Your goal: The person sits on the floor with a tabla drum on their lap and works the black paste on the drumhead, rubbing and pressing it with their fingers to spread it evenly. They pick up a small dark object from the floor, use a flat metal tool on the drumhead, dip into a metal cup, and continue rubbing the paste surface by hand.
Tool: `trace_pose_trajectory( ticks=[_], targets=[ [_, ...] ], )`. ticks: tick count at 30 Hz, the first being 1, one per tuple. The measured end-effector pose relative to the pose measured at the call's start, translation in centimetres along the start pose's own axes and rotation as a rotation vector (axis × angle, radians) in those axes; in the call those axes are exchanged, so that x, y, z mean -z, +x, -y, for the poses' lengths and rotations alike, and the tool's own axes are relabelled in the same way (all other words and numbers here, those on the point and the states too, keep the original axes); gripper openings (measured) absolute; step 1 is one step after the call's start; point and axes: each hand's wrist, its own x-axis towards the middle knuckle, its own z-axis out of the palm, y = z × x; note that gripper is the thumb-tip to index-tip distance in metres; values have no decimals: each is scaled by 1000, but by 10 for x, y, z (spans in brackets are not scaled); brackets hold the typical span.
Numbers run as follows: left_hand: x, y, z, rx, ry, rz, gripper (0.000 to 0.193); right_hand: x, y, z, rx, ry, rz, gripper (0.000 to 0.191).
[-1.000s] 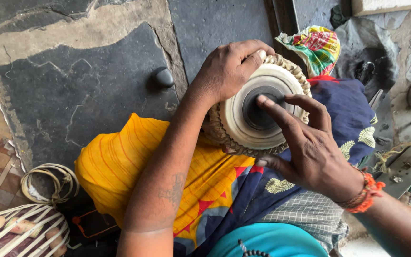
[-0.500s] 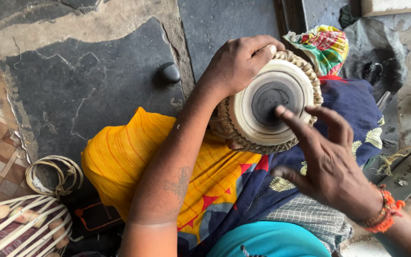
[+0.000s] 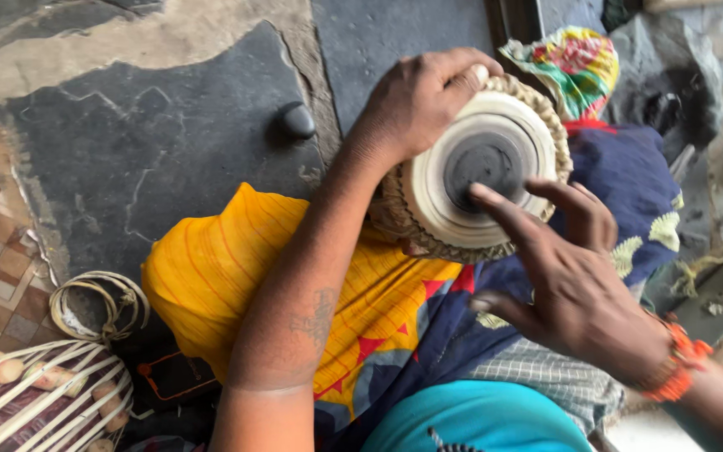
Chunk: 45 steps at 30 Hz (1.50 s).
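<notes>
A small hand drum [image 3: 472,172] lies tilted on my lap, its pale skin head with a black centre patch facing up and a braided rim around it. My left hand [image 3: 416,96] grips the drum's upper left rim, thumb over the braid. My right hand [image 3: 566,272] hovers over the head with fingers spread, the index fingertip touching the edge of the black patch. An orange bead bracelet [image 3: 675,368] circles that wrist. Yellow and blue patterned cloth [image 3: 236,268] covers my legs under the drum.
A dark cracked stone slab [image 3: 144,159] with a small black knob [image 3: 297,120] lies ahead. Another drum with white straps and wooden pegs [image 3: 35,402] sits bottom left beside a coiled strap ring [image 3: 98,305]. A colourful cloth bundle [image 3: 575,59] and tools lie at right.
My right hand has slid down and right off the drum head, leaving only the index fingertip on the black patch. My left hand keeps its hold on the rim.
</notes>
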Motion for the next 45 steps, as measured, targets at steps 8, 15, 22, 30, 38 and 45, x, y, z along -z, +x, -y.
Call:
trace_pose_trajectory(
  ticks=[8,15,22,30,38,45],
  targets=[
    [1,-2,4,-61,-30,-48,27,1,9,-11,-103,-137,-15,101],
    [-5,-2,5,-35,29,-39,27,-9,-7,-10,78,-33,-29,99],
    [-4,-3,5,-25,32,-47,27,-13,10,-6,99,-126,-56,94],
    [-7,-2,7,-26,40,-35,28,-5,20,-1,2,-214,-31,95],
    [6,-8,-14,87,83,-117,24,-6,3,-1,-3,-74,-217,80],
    [8,-14,-11,66,273,-195,28,-14,2,-33,81,11,-283,81]
  ],
)
